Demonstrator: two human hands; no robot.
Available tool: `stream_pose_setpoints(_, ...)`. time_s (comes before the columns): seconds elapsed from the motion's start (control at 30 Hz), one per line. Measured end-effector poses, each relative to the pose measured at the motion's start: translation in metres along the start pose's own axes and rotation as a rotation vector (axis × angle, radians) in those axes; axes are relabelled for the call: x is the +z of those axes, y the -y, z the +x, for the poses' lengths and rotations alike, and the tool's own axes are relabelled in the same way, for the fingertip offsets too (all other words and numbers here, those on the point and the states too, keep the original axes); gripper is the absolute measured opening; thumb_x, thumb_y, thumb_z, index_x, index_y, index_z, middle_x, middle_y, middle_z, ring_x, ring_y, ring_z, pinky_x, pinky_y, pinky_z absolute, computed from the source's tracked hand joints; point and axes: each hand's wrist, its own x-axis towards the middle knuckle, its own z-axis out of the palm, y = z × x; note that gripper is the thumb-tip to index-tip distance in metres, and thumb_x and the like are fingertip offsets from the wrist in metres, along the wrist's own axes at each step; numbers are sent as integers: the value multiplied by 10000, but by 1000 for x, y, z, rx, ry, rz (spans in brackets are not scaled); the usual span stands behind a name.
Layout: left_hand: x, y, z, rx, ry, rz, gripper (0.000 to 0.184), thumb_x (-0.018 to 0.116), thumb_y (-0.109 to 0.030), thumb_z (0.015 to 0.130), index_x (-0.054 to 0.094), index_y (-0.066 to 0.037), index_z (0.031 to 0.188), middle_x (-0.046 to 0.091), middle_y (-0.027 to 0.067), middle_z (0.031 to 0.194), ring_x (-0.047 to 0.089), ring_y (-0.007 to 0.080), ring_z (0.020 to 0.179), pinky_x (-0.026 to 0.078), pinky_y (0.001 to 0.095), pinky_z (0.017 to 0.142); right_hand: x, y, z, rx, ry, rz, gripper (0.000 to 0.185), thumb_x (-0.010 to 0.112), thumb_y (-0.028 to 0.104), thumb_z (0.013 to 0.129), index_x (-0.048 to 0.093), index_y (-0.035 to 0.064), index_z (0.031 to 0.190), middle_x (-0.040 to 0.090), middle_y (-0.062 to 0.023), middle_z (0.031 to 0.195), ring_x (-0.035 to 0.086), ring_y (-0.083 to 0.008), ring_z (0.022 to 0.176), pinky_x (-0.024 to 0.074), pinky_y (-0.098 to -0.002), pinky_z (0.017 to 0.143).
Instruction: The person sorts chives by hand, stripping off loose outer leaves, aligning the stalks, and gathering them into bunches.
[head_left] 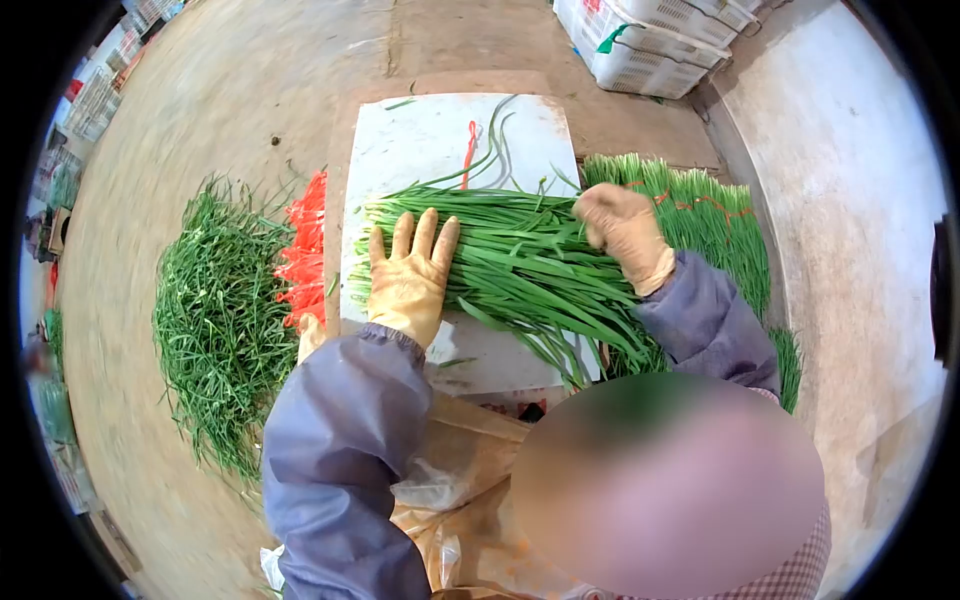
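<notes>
A thick bundle of garlic chives (530, 245) lies across a white board (430, 125), pale cut ends to the left and green leaf tips to the right. My left hand (410, 280), in a pale rubber glove, rests flat on the bundle near the pale ends, fingers spread. Over the leafy part on the right is my gloved right hand (628, 235), its fingers curled together; whatever is inside them is hidden. A red tie (469, 150) lies on the board beyond the bundle, near a few stray leaves.
Loose chive leaves (215, 320) are heaped on the floor at left, beside red ties (305, 250) hanging at the board's edge. Tied chive bundles (715, 220) stand at right by a pale wall (840, 200). White plastic crates (650, 50) are stacked at the back right.
</notes>
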Motion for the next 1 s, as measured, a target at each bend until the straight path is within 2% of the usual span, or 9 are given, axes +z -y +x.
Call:
stream_pose_setpoints(0.17,4,0,0,-17,-8,41,906,644,-84,736,209,-201,1522,270,74,1552,263,311,1424,170,558,1148,-38,12,25,-30,-186,566,175,607,272,951,603,98,929,462,51,620,370,-49,455,288,-211,401)
stream_pose_setpoints(0.33,-2,-1,0,-25,11,6,923,648,-61,721,212,-203,1522,273,70,1551,274,310,1417,192,554,1142,-60,79,65,-136,-227,644,223,584,259,964,568,62,1067,399,58,631,270,-43,440,237,-205,400)
stream_pose_setpoints(0.4,-1,-1,0,-19,-21,53,872,645,-112,745,240,-200,1512,298,67,1537,291,305,1405,196,553,1141,-50,95,79,-201,-41,479,325,604,312,942,572,53,1137,576,-3,825,557,-55,629,407,-196,486)
stream_pose_setpoints(0.47,-1,-1,-1,-29,-6,45,794,593,-122,805,241,-201,1513,306,62,1537,291,297,1410,191,555,1143,30,144,45,-520,325,378,455,613,340,928,544,24,1248,647,-63,1030,643,-133,849,512,-249,677)
stream_pose_setpoints(0.57,-14,-2,2,-59,157,-40,694,506,-100,893,226,-206,1519,326,62,1528,284,285,1426,177,561,1148,87,134,19,-968,680,-94,452,606,273,894,545,23,1266,652,-107,1150,637,-258,984,510,-359,851)
stream_pose_setpoints(0.63,13,-1,3,-49,85,-55,702,532,-121,883,236,-200,1515,370,66,1492,301,284,1417,175,561,1149,91,132,19,-716,851,-419,381,602,182,846,610,68,1210,640,-125,1162,604,-342,1070,494,-415,911)
stream_pose_setpoints(0.77,-6,-2,-4,-42,-30,0,697,545,-88,849,296,-211,1489,335,64,1518,279,285,1419,196,541,1146,65,55,24,-670,739,-1098,319,600,131,818,646,105,1132,634,-137,1090,586,-348,1067,472,-454,921)
stream_pose_setpoints(0.9,-4,-1,-2,-33,3,-2,792,585,-64,815,241,-215,1511,298,65,1541,284,287,1418,192,545,1144,46,25,-11,-573,427,-1153,171,633,153,830,650,74,981,622,-148,1073,581,-325,1037,472,-439,895)
stream_pose_setpoints(1.0,-1,0,-2,-31,-3,-18,797,568,-57,825,217,-224,1521,279,57,1554,284,289,1420,181,543,1149,20,26,-18,-600,432,-826,180,622,233,893,635,53,897,608,-162,1040,573,-328,999,465,-424,893)
